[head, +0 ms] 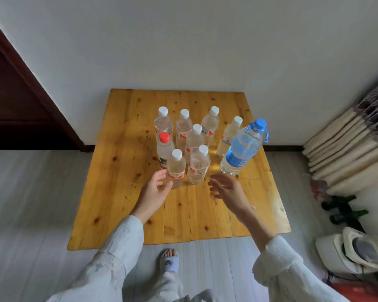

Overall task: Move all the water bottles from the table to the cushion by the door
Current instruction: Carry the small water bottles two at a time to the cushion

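Both hands, left (153,188) and right (226,188), spread just short of the bottles (188,149).

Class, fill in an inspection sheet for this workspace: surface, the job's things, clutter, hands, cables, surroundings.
Surface: wooden table, knotty boards.
Job's things: nine bottles upright: seven white-capped, one red-capped bottle, one large blue-capped bottle.
Clutter: nothing seen on the table.
Hands: left hand open beside the nearest white-capped bottle; right hand open, holding nothing.
Cables: nothing seen.
Surroundings: dark door left, folded bedding right; cushion not in view.
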`<state>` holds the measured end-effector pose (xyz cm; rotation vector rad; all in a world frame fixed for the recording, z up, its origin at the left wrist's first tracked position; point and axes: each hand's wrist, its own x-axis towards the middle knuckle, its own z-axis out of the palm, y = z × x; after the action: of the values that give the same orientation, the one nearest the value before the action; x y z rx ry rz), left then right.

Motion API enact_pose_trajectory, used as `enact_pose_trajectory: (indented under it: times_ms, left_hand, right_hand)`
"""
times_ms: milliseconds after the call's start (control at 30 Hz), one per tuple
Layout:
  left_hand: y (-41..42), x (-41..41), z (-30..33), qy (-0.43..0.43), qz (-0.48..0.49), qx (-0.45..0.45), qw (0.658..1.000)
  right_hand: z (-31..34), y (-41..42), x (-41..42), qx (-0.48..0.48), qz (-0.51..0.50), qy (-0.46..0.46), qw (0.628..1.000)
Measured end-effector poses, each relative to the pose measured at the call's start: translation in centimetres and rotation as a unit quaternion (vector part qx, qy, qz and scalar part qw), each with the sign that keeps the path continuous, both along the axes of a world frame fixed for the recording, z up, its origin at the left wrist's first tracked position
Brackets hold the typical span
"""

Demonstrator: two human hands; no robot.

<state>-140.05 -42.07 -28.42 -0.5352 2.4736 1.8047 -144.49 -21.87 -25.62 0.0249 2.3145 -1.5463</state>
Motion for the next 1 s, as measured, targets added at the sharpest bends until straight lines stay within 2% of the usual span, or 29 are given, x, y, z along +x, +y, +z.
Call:
enact_pose_trajectory:
  times_ms: [200,400,633,767,900,1000]
  left_hand:
    - [-1.1,-6.1,-1.6,-0.013,-0.038,-0.031,0.999]
    - [-1.3,-8.8,-3.2,0.005,-0.057,-0.080,0.995]
    - [-1.0,-10.7,-3.9,0.017,-0.071,-0.060,0.996]
    - [-1.0,-9.5,-4.5,0.028,-0.066,-0.050,0.996]
    - [-1.0,-9.1,-4.4,0.034,-0.073,-0.048,0.996]
    - [-0.8,-9.3,-3.8,0.018,-0.075,-0.034,0.996]
  right_hand:
    - [-1.7,-2.0,-5.9,0.077,-0.027,0.044,0.996]
    - [-4.2,-4.1,-9.8,0.180,0.009,0.079,0.980]
    - [-5.6,-5.0,-10.1,0.166,0.017,0.141,0.976]
    - [-5.8,-5.0,-9.6,0.115,0.011,0.131,0.985]
    - [-6.0,-3.6,-8.5,0.072,-0.041,0.113,0.990]
    - [-5.4,-1.7,-6.9,-0.004,-0.142,0.064,0.988]
